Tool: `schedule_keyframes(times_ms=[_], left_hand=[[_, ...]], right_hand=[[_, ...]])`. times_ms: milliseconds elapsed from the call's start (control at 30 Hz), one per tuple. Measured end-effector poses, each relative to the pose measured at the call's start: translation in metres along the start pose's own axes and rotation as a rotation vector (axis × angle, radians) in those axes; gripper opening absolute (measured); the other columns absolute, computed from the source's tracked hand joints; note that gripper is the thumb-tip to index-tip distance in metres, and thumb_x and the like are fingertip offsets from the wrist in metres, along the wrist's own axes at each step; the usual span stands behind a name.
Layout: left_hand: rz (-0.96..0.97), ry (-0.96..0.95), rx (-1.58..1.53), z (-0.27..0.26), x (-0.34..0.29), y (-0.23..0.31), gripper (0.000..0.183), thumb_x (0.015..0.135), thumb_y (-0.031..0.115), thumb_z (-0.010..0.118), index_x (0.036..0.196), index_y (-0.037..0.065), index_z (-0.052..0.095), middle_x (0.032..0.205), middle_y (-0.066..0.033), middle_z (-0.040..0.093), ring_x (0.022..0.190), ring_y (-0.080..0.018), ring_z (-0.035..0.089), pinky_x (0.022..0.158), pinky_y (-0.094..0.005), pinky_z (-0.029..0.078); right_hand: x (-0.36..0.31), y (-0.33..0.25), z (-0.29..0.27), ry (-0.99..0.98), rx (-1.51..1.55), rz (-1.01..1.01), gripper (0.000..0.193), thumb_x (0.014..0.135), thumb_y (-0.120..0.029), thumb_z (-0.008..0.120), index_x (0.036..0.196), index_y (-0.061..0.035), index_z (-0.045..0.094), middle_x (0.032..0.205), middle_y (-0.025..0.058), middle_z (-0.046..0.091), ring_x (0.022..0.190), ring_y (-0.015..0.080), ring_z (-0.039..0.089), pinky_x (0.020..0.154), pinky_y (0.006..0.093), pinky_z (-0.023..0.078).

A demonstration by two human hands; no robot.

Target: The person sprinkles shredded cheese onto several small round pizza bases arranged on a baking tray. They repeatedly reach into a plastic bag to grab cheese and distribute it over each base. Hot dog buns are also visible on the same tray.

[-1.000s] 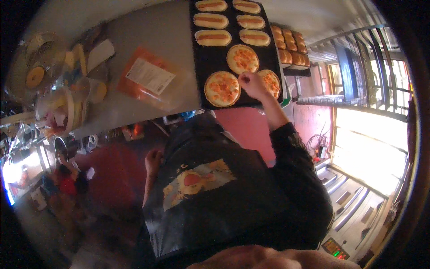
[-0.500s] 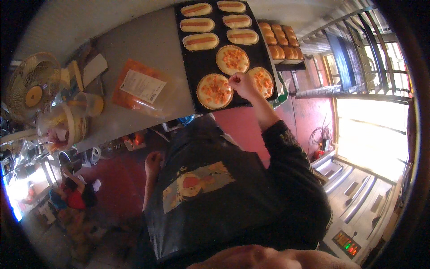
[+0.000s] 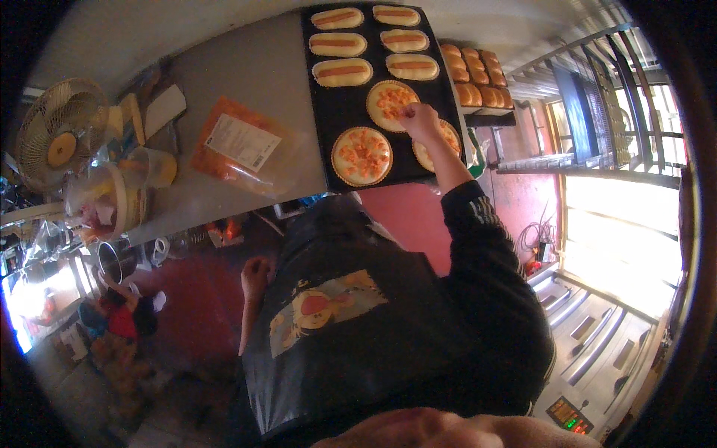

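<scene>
On a black baking tray (image 3: 340, 104) sit round doughs in paper cups, topped with orange chopped pieces. My right hand (image 3: 420, 122) is over the lower right edge of the upper round dough (image 3: 385, 103), fingers pinched together; what is between them is hidden. Its wrist partly covers the right round dough (image 3: 445, 142). The left round dough (image 3: 361, 155) lies in full view. Beyond them are oval doughs (image 3: 342, 72), each with a sausage strip on top. My left hand (image 3: 256, 270) hangs beside the dark apron (image 3: 336, 246), fingers curled, with nothing visible in it.
A plastic pack of orange filling (image 3: 237, 145) lies on the metal table (image 3: 231, 71). A fan (image 3: 60, 142) and plastic tubs (image 3: 153, 168) stand left. Baked loaves (image 3: 474, 75) sit beyond the tray's right side, near a rack (image 3: 590, 104). Another person (image 3: 123, 317) is at lower left.
My right hand has moved from the gap between the two nearer round doughs, away and rightward to the upper one. My left hand has stayed at my side.
</scene>
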State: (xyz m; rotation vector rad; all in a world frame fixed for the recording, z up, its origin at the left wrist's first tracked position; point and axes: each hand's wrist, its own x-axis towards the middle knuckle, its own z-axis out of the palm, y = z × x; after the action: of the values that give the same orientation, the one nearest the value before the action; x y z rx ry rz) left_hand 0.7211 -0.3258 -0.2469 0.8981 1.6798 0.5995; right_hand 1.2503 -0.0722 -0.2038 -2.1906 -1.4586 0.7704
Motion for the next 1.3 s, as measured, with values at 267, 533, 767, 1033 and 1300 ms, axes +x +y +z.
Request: schedule_keyframes(times_ms=[267,533,767,1033,1300], left_hand=[[-0.034,0.012,0.027,0.004,0.000,0.002,0.021,0.091,0.018,0.063,0.101,0.000,0.064,0.085,-0.0079,0.068,0.075,-0.0134,0.063,0.068,-0.0276,0.049],[0.037,0.025,0.049,0.007,0.000,0.000,0.022,0.091,0.018,0.063,0.102,-0.001,0.064,0.087,-0.0077,0.068,0.078,-0.0138,0.064,0.071,-0.0283,0.051],[-0.045,0.004,0.072,0.004,-0.001,0.003,0.021,0.091,0.018,0.063,0.103,0.000,0.065,0.084,-0.0068,0.067,0.076,-0.0128,0.063,0.069,-0.0277,0.050],[0.001,0.007,0.028,0.004,0.004,-0.007,0.020,0.092,0.017,0.063,0.103,0.001,0.065,0.081,-0.0053,0.067,0.071,-0.0112,0.061,0.063,-0.0266,0.048],[-0.049,0.025,0.079,0.007,0.002,-0.008,0.023,0.092,0.018,0.063,0.104,0.000,0.064,0.085,-0.0076,0.068,0.075,-0.0132,0.064,0.068,-0.0274,0.050]], right_hand=[[0.008,0.002,0.004,0.008,-0.110,-0.078,0.024,0.074,-0.022,0.075,0.089,-0.0034,0.070,0.087,0.0185,0.070,0.085,0.0339,0.068,0.077,0.0412,0.055],[0.017,0.013,0.010,0.027,-0.182,-0.110,0.028,0.073,-0.023,0.077,0.093,-0.0041,0.071,0.088,0.0171,0.070,0.087,0.0329,0.068,0.078,0.0401,0.054],[0.017,0.018,0.008,0.100,-0.246,-0.223,0.018,0.079,-0.021,0.071,0.087,-0.0043,0.071,0.085,0.0173,0.069,0.084,0.0335,0.068,0.075,0.0410,0.053],[0.018,0.017,0.014,0.030,-0.233,-0.201,0.015,0.080,-0.018,0.066,0.090,-0.0091,0.074,0.088,0.0162,0.070,0.085,0.0341,0.068,0.077,0.0413,0.053],[0.020,0.018,0.014,0.035,-0.210,-0.193,0.014,0.079,-0.017,0.066,0.087,-0.0093,0.074,0.084,0.0145,0.070,0.082,0.0315,0.069,0.075,0.0387,0.054]])
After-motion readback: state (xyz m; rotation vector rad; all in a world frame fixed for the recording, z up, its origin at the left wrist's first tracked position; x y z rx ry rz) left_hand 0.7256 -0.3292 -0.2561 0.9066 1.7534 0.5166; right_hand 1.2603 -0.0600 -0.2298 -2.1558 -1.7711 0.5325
